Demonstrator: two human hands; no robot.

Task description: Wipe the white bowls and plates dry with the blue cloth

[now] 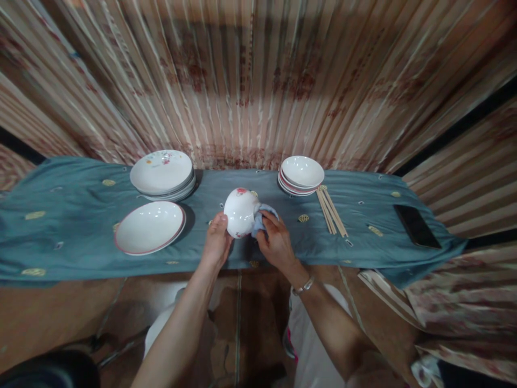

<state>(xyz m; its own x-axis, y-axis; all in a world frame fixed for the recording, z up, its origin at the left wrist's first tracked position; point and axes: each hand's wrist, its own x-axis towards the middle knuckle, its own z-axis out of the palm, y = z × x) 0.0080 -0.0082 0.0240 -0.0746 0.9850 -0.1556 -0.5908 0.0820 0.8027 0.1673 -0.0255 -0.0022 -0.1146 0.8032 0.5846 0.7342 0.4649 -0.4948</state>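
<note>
A white bowl (239,214) with red flower prints is held up over the table, its outer side turned toward me. My left hand (218,234) grips the bowl's left edge, thumb on the outside. In my right hand (275,237) is a light blue cloth (264,216), pinched and pressed against the bowl's right side. The bowl's inside is hidden from view.
On the teal tablecloth (218,186), a stack of plates (163,175) stands at the back left, with a red-rimmed dish (150,227) before it. Stacked bowls (302,171), chopsticks (331,211) and a black phone (417,226) lie rightward. A curtain (250,97) hangs behind.
</note>
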